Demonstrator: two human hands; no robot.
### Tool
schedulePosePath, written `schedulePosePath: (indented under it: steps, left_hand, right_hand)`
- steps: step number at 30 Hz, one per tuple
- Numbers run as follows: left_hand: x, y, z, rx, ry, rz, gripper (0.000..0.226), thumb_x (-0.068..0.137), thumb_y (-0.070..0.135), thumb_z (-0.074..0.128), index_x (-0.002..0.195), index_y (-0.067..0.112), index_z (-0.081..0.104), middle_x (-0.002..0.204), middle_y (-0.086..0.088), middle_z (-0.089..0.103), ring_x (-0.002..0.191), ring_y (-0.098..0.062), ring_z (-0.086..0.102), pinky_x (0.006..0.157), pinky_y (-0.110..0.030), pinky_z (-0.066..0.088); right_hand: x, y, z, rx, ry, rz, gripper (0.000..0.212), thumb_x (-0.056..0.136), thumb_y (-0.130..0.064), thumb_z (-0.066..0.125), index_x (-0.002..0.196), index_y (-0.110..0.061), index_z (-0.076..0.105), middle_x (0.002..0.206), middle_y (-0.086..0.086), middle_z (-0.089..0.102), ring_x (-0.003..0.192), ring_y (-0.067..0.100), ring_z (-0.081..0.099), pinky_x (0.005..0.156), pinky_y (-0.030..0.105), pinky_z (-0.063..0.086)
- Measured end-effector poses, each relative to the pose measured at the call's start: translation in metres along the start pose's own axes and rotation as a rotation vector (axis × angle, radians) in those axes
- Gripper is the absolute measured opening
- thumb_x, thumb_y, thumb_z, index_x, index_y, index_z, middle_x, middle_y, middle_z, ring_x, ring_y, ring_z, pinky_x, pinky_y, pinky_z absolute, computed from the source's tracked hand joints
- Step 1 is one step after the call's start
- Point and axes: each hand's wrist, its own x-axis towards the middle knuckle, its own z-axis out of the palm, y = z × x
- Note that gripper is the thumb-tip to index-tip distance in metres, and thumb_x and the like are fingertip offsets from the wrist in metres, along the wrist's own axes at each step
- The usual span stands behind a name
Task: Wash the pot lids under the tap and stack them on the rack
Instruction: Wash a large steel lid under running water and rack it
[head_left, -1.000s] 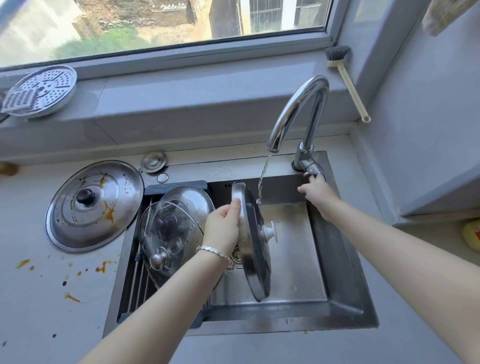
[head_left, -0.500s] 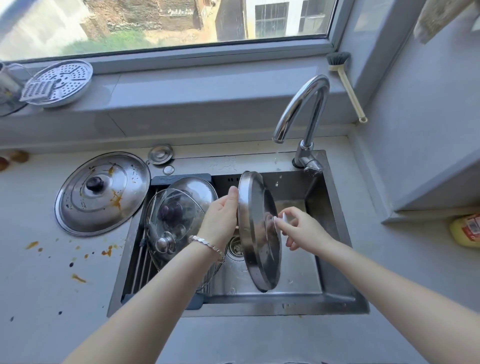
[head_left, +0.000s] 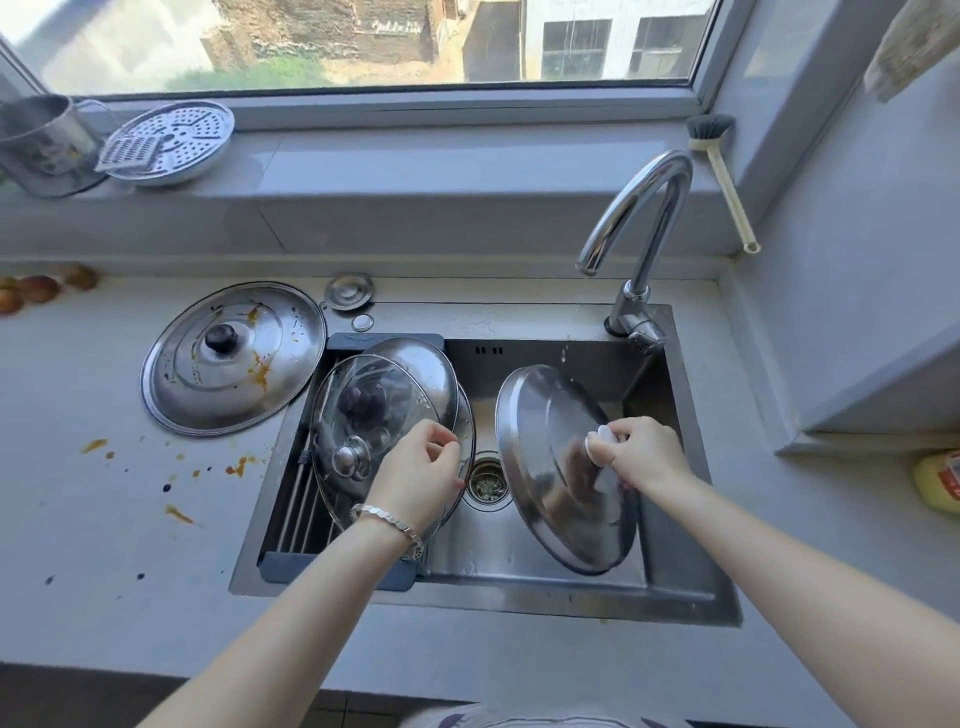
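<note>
**Lid passes to the right hand over the sink**

The right hand (head_left: 641, 457) hides most of the white knob (head_left: 597, 447) it pinches, thumb and curled fingers closed round it. By that knob alone it holds the steel lid (head_left: 545, 499), tilted over the right half of the sink (head_left: 691, 587) with its domed top facing the camera. The lid's underside is out of sight.

The left hand (head_left: 415, 473) hangs over the near right edge of the glass lid (head_left: 363, 410), fingers loosely curled and holding nothing. Whether the fingertips touch the glass is hard to make out. It covers part of that lid, and the wrist, with its bracelet (head_left: 387, 519), covers part of the rack (head_left: 311, 499) in the sink's left half. The glass lid leans on the rack and overlaps a second steel lid (head_left: 421, 374) behind it, so only the far arc of that one shows. A large stained lid (head_left: 234, 358) lies on the counter to the left. A yellow bottle (head_left: 940, 483) is cut off at the right edge.

Half a second ago the left hand gripped the steel lid's rim while the right was only reaching the knob, and the lid stood nearly edge-on. It has since turned and moved right, and the left hand has let go. The tap (head_left: 639, 218), running a second ago, shows no stream.
</note>
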Motion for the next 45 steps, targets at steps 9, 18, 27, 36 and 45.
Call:
schedulePosePath:
  steps: [9, 18, 27, 36, 45]
  left_hand:
    - [0.006, -0.024, -0.037, -0.063, 0.113, -0.054, 0.01, 0.091, 0.014, 0.047, 0.086, 0.018, 0.055, 0.087, -0.006, 0.066, 0.059, -0.012, 0.066, 0.068, -0.032, 0.054]
    - [0.022, -0.07, -0.115, -0.012, 0.243, -0.11, 0.014, 0.09, 0.014, 0.046, 0.082, 0.024, 0.049, 0.081, -0.003, 0.066, 0.074, -0.02, 0.067, 0.066, -0.027, 0.047]
    - [0.043, -0.112, -0.154, -0.056, 0.204, -0.151, 0.019, 0.091, 0.017, 0.046, 0.075, 0.028, 0.047, 0.078, 0.003, 0.065, 0.078, -0.021, 0.067, 0.074, -0.032, 0.049]
    - [0.07, -0.131, -0.17, -0.14, 0.194, -0.147, 0.02, 0.091, 0.015, 0.047, 0.075, 0.026, 0.049, 0.083, 0.0, 0.065, 0.073, -0.015, 0.066, 0.076, -0.032, 0.05]
    - [0.126, -0.149, -0.188, 0.009, 0.2, -0.173, 0.011, 0.09, 0.015, 0.046, 0.091, 0.018, 0.056, 0.096, -0.006, 0.066, 0.084, -0.022, 0.06, 0.07, -0.03, 0.047]
  right_hand:
    - [-0.019, -0.075, -0.003, -0.124, 0.09, -0.231, 0.032, 0.079, -0.051, 0.058, 0.093, -0.024, 0.069, 0.079, 0.001, 0.064, 0.091, 0.028, 0.06, 0.068, 0.032, 0.041]
    - [-0.02, -0.216, 0.061, -0.511, 0.021, -0.618, 0.045, 0.081, -0.052, 0.057, 0.116, -0.025, 0.061, 0.115, 0.001, 0.063, 0.11, 0.022, 0.056, 0.085, 0.032, 0.045]
    - [0.018, -0.285, 0.162, -0.909, -0.084, -0.623, 0.033, 0.088, -0.043, 0.053, 0.07, -0.015, 0.048, 0.065, -0.002, 0.047, 0.08, 0.024, 0.061, 0.046, 0.023, 0.027]
    - [0.039, -0.305, 0.203, -1.051, -0.137, -0.559, 0.038, 0.092, -0.041, 0.05, 0.115, -0.012, 0.057, 0.118, 0.008, 0.056, 0.105, 0.024, 0.058, 0.058, 0.025, 0.036]
    - [0.042, -0.318, 0.177, -0.808, -0.064, -0.644, 0.038, 0.094, -0.043, 0.042, 0.116, -0.014, 0.051, 0.116, 0.009, 0.052, 0.103, 0.029, 0.055, 0.072, 0.032, 0.038]
